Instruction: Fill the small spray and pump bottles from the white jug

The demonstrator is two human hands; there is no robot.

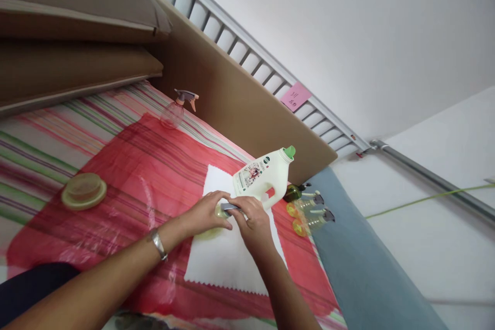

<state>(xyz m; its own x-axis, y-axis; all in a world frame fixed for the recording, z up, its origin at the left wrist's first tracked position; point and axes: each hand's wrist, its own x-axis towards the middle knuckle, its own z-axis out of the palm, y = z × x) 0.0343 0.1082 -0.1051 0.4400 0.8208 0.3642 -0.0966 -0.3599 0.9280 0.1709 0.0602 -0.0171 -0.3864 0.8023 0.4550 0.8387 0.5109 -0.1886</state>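
Note:
My left hand (208,212) is closed around the upper part of a clear pump bottle (218,211), whose lower part looks pale yellow. The fingers of my right hand (253,220) are pinched on its grey pump head (229,207). How far the head is seated cannot be made out behind the fingers. Below the hands lies a white cloth (228,263) with a zigzag edge. Just beyond them stands a pale green detergent jug (261,174), its green cap (289,152) on top.
Red plastic sheeting (127,206) covers the striped cloth. To the right are two pump bottles (299,228) with yellow liquid and a dark green bottle (293,193). A pink spray bottle (172,115) stands behind; a round lidded container (84,191) sits left. Brown panels and a radiator rise behind.

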